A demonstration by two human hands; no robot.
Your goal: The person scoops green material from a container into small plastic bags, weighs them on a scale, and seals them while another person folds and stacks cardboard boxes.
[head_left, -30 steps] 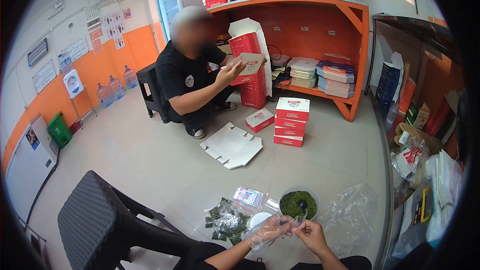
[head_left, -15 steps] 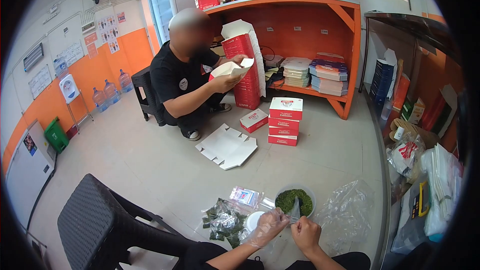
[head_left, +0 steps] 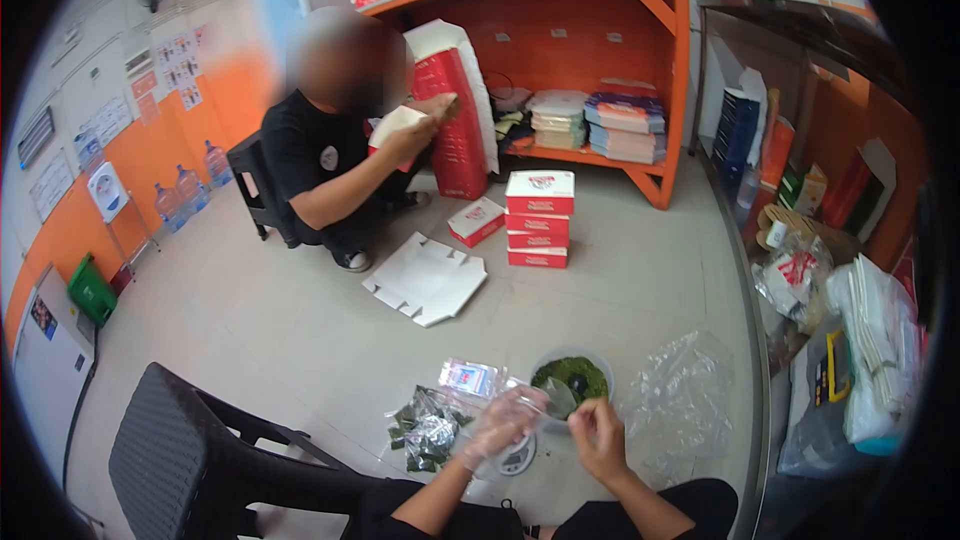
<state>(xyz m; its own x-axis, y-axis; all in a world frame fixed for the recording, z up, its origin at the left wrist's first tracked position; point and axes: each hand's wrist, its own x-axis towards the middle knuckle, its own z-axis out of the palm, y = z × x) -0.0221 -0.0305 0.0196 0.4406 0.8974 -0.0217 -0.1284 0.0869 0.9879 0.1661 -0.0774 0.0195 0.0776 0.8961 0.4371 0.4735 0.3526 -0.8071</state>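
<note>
My left hand [head_left: 508, 422], in a clear plastic glove, is closed on a small clear plastic bag [head_left: 560, 398] with green contents, tilted over the near rim of the bowl. Bare and with its fingers pinched together, my right hand [head_left: 600, 435] is just right of the bag; what it pinches, if anything, is too small to make out. The round bowl [head_left: 606, 368] holds green flakes, with a dark round thing in them. Partly under my left hand stands a small round-topped scale [head_left: 520, 458]. Several filled green packets [head_left: 425, 430] lie left of it.
A packet of small bags [head_left: 470, 377] lies beyond the green packets. Crumpled clear plastic [head_left: 685, 395] spreads at right. Ahead are stacked red-and-white boxes [head_left: 540, 220], a flat carton [head_left: 425, 280] and a seated co-worker [head_left: 320, 155] handling a carton. A dark stool [head_left: 190, 450] stands at left.
My hands have moved apart, and the bag has swung left with my left hand. The scale's front shows more. The co-worker's carton has turned, and the whole view has shifted.
</note>
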